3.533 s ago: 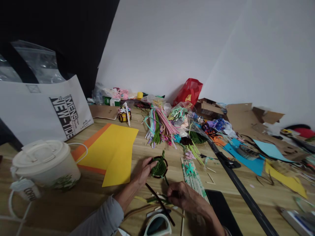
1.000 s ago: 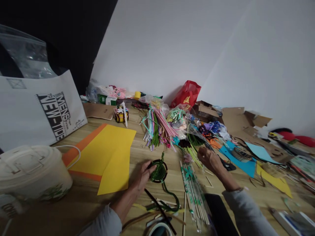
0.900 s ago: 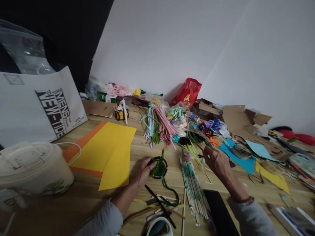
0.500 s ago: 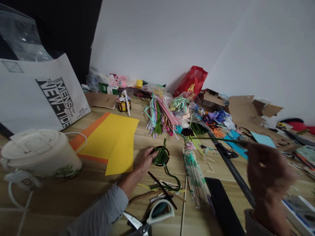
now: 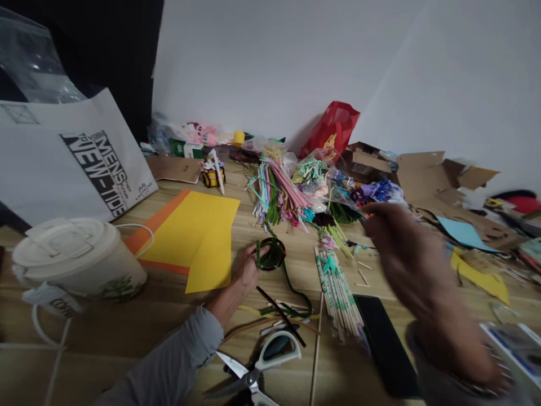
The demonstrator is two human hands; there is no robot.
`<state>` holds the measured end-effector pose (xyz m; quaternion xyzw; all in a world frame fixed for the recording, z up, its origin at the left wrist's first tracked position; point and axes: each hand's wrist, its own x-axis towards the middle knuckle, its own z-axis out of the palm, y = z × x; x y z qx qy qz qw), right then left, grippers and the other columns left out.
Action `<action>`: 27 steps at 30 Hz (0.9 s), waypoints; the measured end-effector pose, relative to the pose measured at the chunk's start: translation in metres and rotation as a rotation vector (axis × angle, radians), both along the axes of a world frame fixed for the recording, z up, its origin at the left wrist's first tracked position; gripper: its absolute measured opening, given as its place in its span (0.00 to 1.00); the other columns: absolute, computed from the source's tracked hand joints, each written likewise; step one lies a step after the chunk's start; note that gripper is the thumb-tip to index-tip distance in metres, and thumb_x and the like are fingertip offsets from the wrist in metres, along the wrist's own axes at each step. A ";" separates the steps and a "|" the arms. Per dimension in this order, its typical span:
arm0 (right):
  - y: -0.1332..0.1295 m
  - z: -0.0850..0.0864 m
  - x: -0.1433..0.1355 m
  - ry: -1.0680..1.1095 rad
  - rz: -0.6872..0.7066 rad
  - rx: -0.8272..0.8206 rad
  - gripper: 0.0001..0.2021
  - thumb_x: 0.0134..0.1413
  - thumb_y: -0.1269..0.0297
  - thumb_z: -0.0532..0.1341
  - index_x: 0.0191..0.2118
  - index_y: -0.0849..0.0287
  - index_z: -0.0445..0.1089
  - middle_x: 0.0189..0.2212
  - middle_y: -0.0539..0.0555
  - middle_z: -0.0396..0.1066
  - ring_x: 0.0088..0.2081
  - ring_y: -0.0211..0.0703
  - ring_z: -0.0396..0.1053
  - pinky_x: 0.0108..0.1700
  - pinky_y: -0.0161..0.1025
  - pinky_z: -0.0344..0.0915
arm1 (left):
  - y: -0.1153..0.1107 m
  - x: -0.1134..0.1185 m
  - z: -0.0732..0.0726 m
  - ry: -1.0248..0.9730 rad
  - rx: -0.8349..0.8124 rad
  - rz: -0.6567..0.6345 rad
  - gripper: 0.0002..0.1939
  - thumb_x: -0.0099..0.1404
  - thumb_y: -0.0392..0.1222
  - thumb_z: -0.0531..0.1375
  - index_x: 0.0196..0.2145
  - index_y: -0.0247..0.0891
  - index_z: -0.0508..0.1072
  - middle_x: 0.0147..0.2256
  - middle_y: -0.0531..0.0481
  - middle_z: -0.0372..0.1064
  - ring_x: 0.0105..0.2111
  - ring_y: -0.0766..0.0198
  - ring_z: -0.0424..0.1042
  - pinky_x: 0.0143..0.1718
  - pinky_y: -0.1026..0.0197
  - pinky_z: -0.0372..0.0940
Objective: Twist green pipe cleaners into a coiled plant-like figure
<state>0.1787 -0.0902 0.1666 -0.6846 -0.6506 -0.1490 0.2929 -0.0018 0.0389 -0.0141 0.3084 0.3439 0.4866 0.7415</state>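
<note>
- Head view: our left hand [image 5: 248, 268] is grasping the green coiled ring [image 5: 271, 254] by its left rim, thumb lapping over the edge.
- Ring is lying just right of those fingers, touching them. We're seeing it round with its opening showing, so no clear long axis on the ring itself.
- Its dark green tail strand [image 5: 291, 287] is leaving the right side, running down toward us and bending right, ending up among loose strips.
- Left hand is sitting much nearer the ring. Our right hand [image 5: 412, 262] is hovering well apart, to the right and raised, fingers bent. It's blurring; we can't tell if it's gripping anything.
- Below the ring, a dark brown strip [image 5: 281, 317] is slanting down-right; scissors [image 5: 253, 379] are lying nearer us, blades spread, pointing left.
- Containers: the white lidded tub [image 5: 80, 254] is standing closed at left; we're not seeing its contents. White tote bag [image 5: 54, 163] is standing behind it, clear plastic showing at the top.
- Red bag [image 5: 332, 132] is leaning at the wall, contents hidden. Clear sleeve [image 5: 340, 299] is holding thin sticks, right of the tail.
- Pipe cleaners [image 5: 287, 192] are fanning out beyond the ring; yellow paper [image 5: 211, 237] is overlapping orange paper [image 5: 156, 221] at left.
</note>
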 end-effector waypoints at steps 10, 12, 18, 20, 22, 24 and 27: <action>0.073 -0.150 -0.031 0.216 0.088 -0.420 0.15 0.60 0.70 0.50 0.46 0.59 0.72 0.33 0.57 0.70 0.33 0.41 0.69 0.35 0.33 0.62 | 0.007 0.001 -0.015 0.006 0.010 0.105 0.15 0.45 0.45 0.67 0.29 0.34 0.71 0.26 0.51 0.71 0.28 0.64 0.69 0.28 0.65 0.61; 0.079 -0.155 -0.033 0.226 0.041 -0.409 0.13 0.60 0.69 0.51 0.45 0.61 0.70 0.33 0.57 0.71 0.34 0.42 0.69 0.35 0.33 0.60 | 0.006 0.000 -0.013 0.009 0.005 0.116 0.15 0.44 0.45 0.67 0.29 0.34 0.71 0.26 0.51 0.71 0.29 0.64 0.69 0.29 0.64 0.61; 0.090 -0.165 -0.037 0.216 -0.079 -0.411 0.10 0.58 0.63 0.54 0.36 0.59 0.71 0.30 0.55 0.74 0.32 0.43 0.69 0.31 0.35 0.52 | 0.005 -0.001 -0.007 0.000 -0.024 0.119 0.17 0.44 0.45 0.67 0.30 0.33 0.72 0.27 0.50 0.73 0.30 0.62 0.71 0.30 0.63 0.64; 0.094 -0.170 -0.037 0.218 -0.086 -0.434 0.09 0.58 0.63 0.54 0.36 0.59 0.71 0.29 0.56 0.74 0.31 0.43 0.69 0.30 0.35 0.51 | 0.005 -0.001 -0.008 -0.007 -0.021 0.110 0.17 0.44 0.45 0.67 0.30 0.33 0.72 0.28 0.49 0.73 0.30 0.61 0.71 0.30 0.63 0.64; 0.100 -0.175 -0.036 0.224 -0.087 -0.457 0.09 0.58 0.64 0.54 0.36 0.60 0.71 0.30 0.56 0.74 0.31 0.42 0.69 0.30 0.35 0.51 | 0.006 0.000 -0.009 -0.013 -0.021 0.112 0.17 0.44 0.45 0.67 0.31 0.33 0.73 0.27 0.49 0.73 0.29 0.62 0.72 0.29 0.64 0.64; 0.107 -0.181 -0.034 0.232 -0.084 -0.483 0.08 0.57 0.66 0.55 0.36 0.61 0.70 0.31 0.57 0.74 0.32 0.42 0.69 0.30 0.34 0.51 | 0.006 0.000 -0.010 -0.010 -0.022 0.119 0.16 0.44 0.45 0.67 0.31 0.34 0.73 0.26 0.50 0.73 0.28 0.62 0.72 0.27 0.65 0.64; 0.116 -0.186 -0.031 0.250 -0.071 -0.522 0.06 0.55 0.68 0.56 0.35 0.62 0.70 0.31 0.57 0.74 0.33 0.42 0.69 0.30 0.34 0.52 | 0.005 0.000 -0.010 -0.011 0.012 0.123 0.15 0.44 0.44 0.68 0.29 0.34 0.73 0.25 0.52 0.72 0.27 0.63 0.71 0.26 0.66 0.63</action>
